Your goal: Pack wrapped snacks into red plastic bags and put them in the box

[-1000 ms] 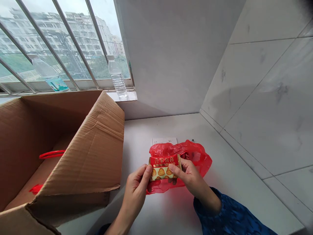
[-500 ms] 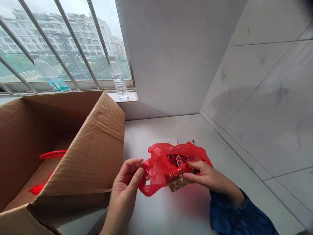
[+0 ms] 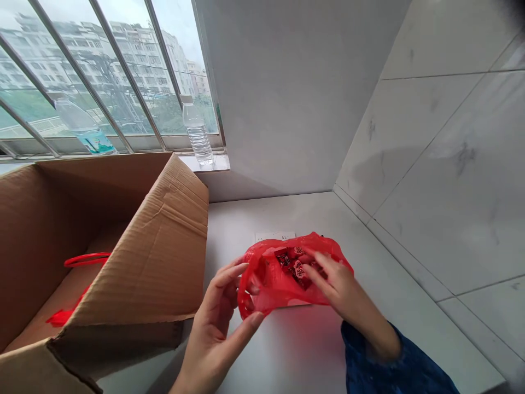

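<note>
Right hand (image 3: 340, 284) over packets (image 3: 299, 268) in red bag (image 3: 279, 295), left hand (image 3: 213, 331) at its rim

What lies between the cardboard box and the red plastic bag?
In the head view, the left hand lies between the box and the bag, with white tabletop beyond it.

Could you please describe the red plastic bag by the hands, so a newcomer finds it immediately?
Find the big cardboard box. Right of it, on the white surface, lies the red plastic bag, left hand at its edge, right hand over its mouth. Unlike the red loop inside the box, it is open, showing small red packets.
</note>
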`<act>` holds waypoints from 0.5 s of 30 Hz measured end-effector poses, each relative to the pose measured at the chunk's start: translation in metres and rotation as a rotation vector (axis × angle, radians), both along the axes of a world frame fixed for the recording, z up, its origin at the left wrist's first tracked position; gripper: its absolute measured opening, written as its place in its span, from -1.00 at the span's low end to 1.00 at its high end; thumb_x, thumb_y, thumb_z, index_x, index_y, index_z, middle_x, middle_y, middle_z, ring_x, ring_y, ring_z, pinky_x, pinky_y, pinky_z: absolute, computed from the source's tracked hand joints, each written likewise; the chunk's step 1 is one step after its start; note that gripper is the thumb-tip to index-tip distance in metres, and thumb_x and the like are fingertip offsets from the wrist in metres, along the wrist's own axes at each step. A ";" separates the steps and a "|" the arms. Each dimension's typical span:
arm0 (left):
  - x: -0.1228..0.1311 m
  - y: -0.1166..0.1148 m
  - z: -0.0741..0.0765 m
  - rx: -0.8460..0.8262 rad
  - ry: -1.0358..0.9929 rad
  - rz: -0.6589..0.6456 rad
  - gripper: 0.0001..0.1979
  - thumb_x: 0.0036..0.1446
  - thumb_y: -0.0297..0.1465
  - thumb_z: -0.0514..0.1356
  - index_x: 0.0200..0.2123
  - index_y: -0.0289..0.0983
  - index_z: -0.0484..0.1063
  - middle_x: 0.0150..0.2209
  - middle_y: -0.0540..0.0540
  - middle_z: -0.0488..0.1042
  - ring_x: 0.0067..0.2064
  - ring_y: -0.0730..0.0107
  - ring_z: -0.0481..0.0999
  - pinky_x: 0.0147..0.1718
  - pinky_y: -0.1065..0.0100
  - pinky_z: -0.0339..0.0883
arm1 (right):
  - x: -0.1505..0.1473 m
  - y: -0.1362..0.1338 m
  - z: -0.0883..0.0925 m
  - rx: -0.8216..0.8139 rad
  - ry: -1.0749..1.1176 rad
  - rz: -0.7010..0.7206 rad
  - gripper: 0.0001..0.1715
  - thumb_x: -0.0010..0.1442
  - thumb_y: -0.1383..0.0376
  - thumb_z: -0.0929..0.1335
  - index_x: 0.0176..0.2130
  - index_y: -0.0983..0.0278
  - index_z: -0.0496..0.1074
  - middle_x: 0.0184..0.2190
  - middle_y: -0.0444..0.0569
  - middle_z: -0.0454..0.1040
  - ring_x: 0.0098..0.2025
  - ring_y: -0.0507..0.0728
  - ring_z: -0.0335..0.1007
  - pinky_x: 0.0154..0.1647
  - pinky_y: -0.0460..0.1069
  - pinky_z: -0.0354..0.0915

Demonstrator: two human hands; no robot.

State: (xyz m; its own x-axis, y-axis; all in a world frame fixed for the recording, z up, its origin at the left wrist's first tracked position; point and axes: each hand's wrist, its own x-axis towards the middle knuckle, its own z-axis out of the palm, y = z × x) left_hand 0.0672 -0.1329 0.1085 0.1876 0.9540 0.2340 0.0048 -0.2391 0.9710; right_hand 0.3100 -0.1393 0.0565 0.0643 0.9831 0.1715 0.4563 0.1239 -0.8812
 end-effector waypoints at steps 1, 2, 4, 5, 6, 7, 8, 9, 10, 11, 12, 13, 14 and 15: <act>-0.003 0.000 0.000 0.047 0.051 0.003 -0.42 0.01 -0.34 0.44 0.13 -0.05 0.44 0.22 -0.18 0.39 0.10 0.12 0.50 0.01 0.29 0.48 | 0.006 -0.007 0.003 0.067 -0.108 -0.063 -0.55 0.42 0.07 0.24 0.21 0.14 0.36 0.06 0.00 0.52 0.02 0.22 0.48 -0.01 0.11 0.35; -0.008 0.001 -0.001 0.095 0.118 0.006 -0.37 0.01 -0.36 0.44 0.17 -0.04 0.41 0.25 -0.18 0.36 0.12 0.11 0.49 0.04 0.28 0.47 | 0.012 -0.015 0.005 0.133 -0.217 -0.114 -0.59 0.43 0.11 0.24 0.18 0.13 0.39 0.07 0.00 0.52 0.03 0.23 0.48 -0.04 0.10 0.35; -0.018 0.002 -0.004 0.174 0.276 0.014 -0.31 0.05 -0.36 0.42 0.24 -0.02 0.32 0.21 -0.19 0.38 0.01 0.15 0.54 -0.04 0.28 0.52 | 0.024 -0.029 0.005 0.242 -0.435 -0.144 -0.64 0.43 0.15 0.24 0.13 0.12 0.42 0.02 -0.02 0.56 -0.03 0.23 0.50 -0.11 0.09 0.34; -0.023 0.002 -0.005 0.202 0.349 0.026 -0.30 0.08 -0.35 0.40 0.27 -0.01 0.27 0.17 -0.18 0.41 -0.07 0.20 0.57 -0.12 0.29 0.55 | 0.028 -0.036 0.004 0.280 -0.541 -0.133 -0.66 0.43 0.18 0.23 0.10 0.13 0.44 -0.04 -0.02 0.58 -0.08 0.23 0.52 -0.16 0.08 0.33; -0.028 0.002 -0.007 0.215 0.409 0.040 -0.30 0.12 -0.33 0.37 0.29 0.00 0.22 0.12 -0.17 0.44 -0.14 0.25 0.58 -0.18 0.30 0.57 | 0.031 -0.041 0.002 0.305 -0.646 -0.125 -0.69 0.42 0.22 0.22 0.05 0.14 0.46 -0.12 -0.02 0.60 -0.14 0.23 0.52 -0.21 0.08 0.32; -0.032 0.001 -0.009 0.209 0.461 0.047 -0.31 0.16 -0.31 0.33 0.31 0.01 0.17 0.06 -0.14 0.47 -0.20 0.30 0.58 -0.22 0.31 0.57 | 0.032 -0.045 0.000 0.312 -0.746 -0.122 -0.71 0.41 0.25 0.22 -0.02 0.16 0.48 -0.19 -0.03 0.60 -0.21 0.23 0.52 -0.27 0.07 0.29; -0.035 0.000 -0.010 0.193 0.506 0.038 -0.32 0.20 -0.29 0.29 0.33 0.01 0.12 -0.02 -0.11 0.50 -0.27 0.35 0.57 -0.26 0.33 0.57 | 0.033 -0.048 -0.002 0.303 -0.837 -0.128 -0.75 0.39 0.27 0.23 -0.10 0.18 0.49 -0.26 -0.03 0.59 -0.27 0.22 0.51 -0.34 0.07 0.26; -0.037 -0.001 -0.011 0.170 0.544 0.015 -0.33 0.24 -0.26 0.26 0.34 0.01 0.07 -0.11 -0.06 0.52 -0.34 0.40 0.56 -0.30 0.35 0.56 | 0.033 -0.049 -0.004 0.283 -0.918 -0.145 -0.80 0.37 0.27 0.26 -0.18 0.20 0.48 -0.32 -0.04 0.56 -0.34 0.21 0.48 -0.39 0.06 0.23; -0.039 -0.002 -0.011 0.145 0.580 -0.016 -0.34 0.27 -0.24 0.23 0.35 0.00 0.03 -0.19 -0.02 0.52 -0.41 0.43 0.53 -0.35 0.37 0.54 | 0.032 -0.050 -0.005 0.258 -0.987 -0.174 -0.85 0.34 0.24 0.31 -0.23 0.22 0.46 -0.36 -0.05 0.53 -0.40 0.20 0.46 -0.44 0.05 0.20; -0.040 -0.002 -0.010 0.125 0.615 -0.044 -0.36 0.28 -0.23 0.20 0.34 -0.01 0.03 -0.26 0.02 0.52 -0.46 0.46 0.51 -0.40 0.41 0.52 | 0.032 -0.050 -0.006 0.231 -1.046 -0.212 -0.85 0.29 0.20 0.38 -0.26 0.24 0.44 -0.39 -0.06 0.51 -0.44 0.19 0.45 -0.47 0.05 0.18; -0.040 -0.003 -0.008 0.122 0.648 -0.067 -0.39 0.29 -0.21 0.19 0.33 -0.01 0.04 -0.31 0.05 0.51 -0.49 0.48 0.49 -0.46 0.45 0.48 | 0.032 -0.049 -0.007 0.204 -1.095 -0.250 -0.79 0.23 0.17 0.44 -0.26 0.26 0.43 -0.42 -0.06 0.49 -0.46 0.19 0.44 -0.49 0.04 0.16; -0.040 -0.004 -0.006 0.140 0.674 -0.081 -0.42 0.29 -0.21 0.19 0.31 -0.02 0.07 -0.35 0.07 0.50 -0.51 0.49 0.47 -0.51 0.48 0.44 | 0.032 -0.048 -0.008 0.173 -1.134 -0.284 -0.73 0.19 0.16 0.48 -0.25 0.28 0.43 -0.43 -0.07 0.48 -0.48 0.18 0.44 -0.50 0.03 0.15; -0.041 -0.005 -0.002 0.172 0.694 -0.086 -0.44 0.29 -0.21 0.19 0.29 -0.02 0.10 -0.37 0.08 0.50 -0.53 0.50 0.46 -0.55 0.51 0.40 | 0.032 -0.048 -0.009 0.142 -1.162 -0.310 -0.71 0.15 0.18 0.51 -0.23 0.29 0.43 -0.43 -0.07 0.48 -0.49 0.18 0.45 -0.51 0.03 0.14; -0.041 -0.006 0.002 0.211 0.710 -0.085 -0.48 0.29 -0.22 0.19 0.27 -0.02 0.13 -0.37 0.08 0.50 -0.53 0.51 0.46 -0.57 0.53 0.37 | 0.033 -0.047 -0.010 0.111 -1.182 -0.320 -0.72 0.14 0.23 0.53 -0.24 0.29 0.43 -0.43 -0.07 0.48 -0.50 0.18 0.46 -0.52 0.02 0.12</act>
State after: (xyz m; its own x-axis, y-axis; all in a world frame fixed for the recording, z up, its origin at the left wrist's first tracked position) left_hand 0.0259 -0.1386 0.1103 0.4332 0.8776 0.2052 0.5870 -0.4475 0.6746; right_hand 0.3430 -0.1861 0.0465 0.0478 0.9278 0.3699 0.9904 -0.0920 0.1027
